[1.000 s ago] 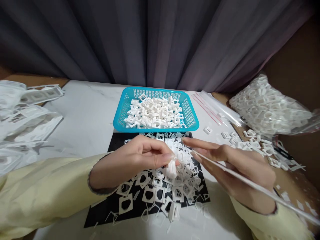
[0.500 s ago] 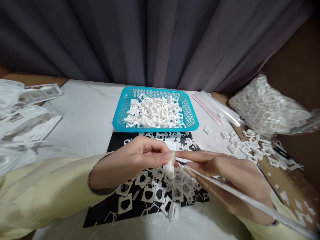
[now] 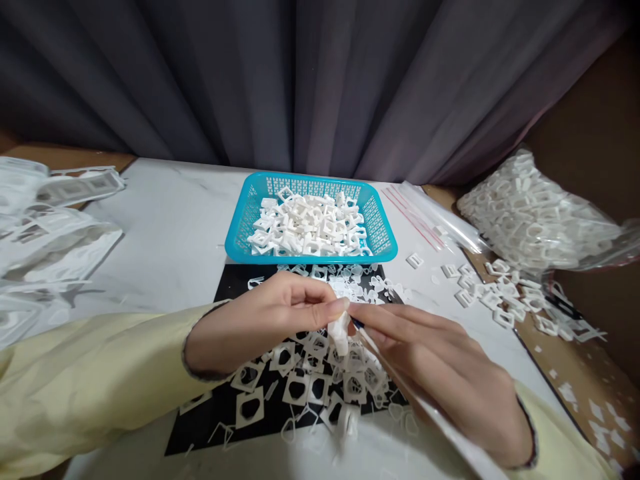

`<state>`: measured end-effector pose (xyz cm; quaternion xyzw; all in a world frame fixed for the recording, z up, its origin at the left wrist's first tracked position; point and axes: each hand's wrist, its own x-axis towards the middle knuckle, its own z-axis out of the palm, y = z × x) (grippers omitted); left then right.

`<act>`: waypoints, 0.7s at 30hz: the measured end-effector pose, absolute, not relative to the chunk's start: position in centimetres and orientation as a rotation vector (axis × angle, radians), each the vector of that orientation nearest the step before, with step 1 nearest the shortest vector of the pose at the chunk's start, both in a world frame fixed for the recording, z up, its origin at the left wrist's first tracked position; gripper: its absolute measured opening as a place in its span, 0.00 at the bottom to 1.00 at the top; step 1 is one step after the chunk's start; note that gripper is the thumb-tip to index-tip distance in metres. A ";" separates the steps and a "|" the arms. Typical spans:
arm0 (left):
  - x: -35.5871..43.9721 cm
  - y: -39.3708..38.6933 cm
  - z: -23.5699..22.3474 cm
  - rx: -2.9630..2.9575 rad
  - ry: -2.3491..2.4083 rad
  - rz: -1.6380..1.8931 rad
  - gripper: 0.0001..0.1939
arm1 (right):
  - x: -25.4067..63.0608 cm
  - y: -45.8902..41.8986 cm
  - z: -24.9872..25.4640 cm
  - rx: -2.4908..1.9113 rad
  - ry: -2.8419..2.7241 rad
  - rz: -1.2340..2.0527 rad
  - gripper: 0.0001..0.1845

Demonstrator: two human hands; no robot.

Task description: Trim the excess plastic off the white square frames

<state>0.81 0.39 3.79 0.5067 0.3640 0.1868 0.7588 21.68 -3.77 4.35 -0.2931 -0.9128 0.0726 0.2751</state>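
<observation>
My left hand (image 3: 267, 323) pinches a small white piece (image 3: 339, 335) between thumb and fingers, above the black mat (image 3: 200, 427). My right hand (image 3: 445, 370) is closed around a long, thin white stick with a dark end (image 3: 358, 324). That dark end points at the white piece, and my right fingertips meet the left thumb there. Whether the stick touches the piece I cannot tell. Beneath both hands lie loose white square frames (image 3: 250, 405) with cut-out holes, mixed with thin offcuts.
Beyond the mat stands a blue basket (image 3: 235, 227) heaped with white pieces. To the right are a clear bag (image 3: 535, 213) full of similar pieces, a flat plastic bag (image 3: 435, 217) and scattered frames (image 3: 505, 297). White cut-out sheets (image 3: 60, 247) pile up at the left.
My right hand has moved left and turned palm-down, bringing the stick's dark end up to the piece. My left hand keeps its pinch, almost still.
</observation>
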 end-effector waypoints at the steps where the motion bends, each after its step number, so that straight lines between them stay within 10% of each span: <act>1: 0.8 0.4 3.7 1.068 0.785 0.413 0.07 | 21.5 -3.8 4.2 -0.778 -2.478 0.141 0.14; 16: 1.2 0.3 2.8 0.725 0.643 0.301 0.08 | 21.4 -2.1 1.3 -0.537 -2.496 -0.356 0.11; 21: 1.1 0.2 3.6 0.847 0.681 0.303 0.10 | 21.9 -1.5 1.4 -0.800 -2.367 -0.064 0.08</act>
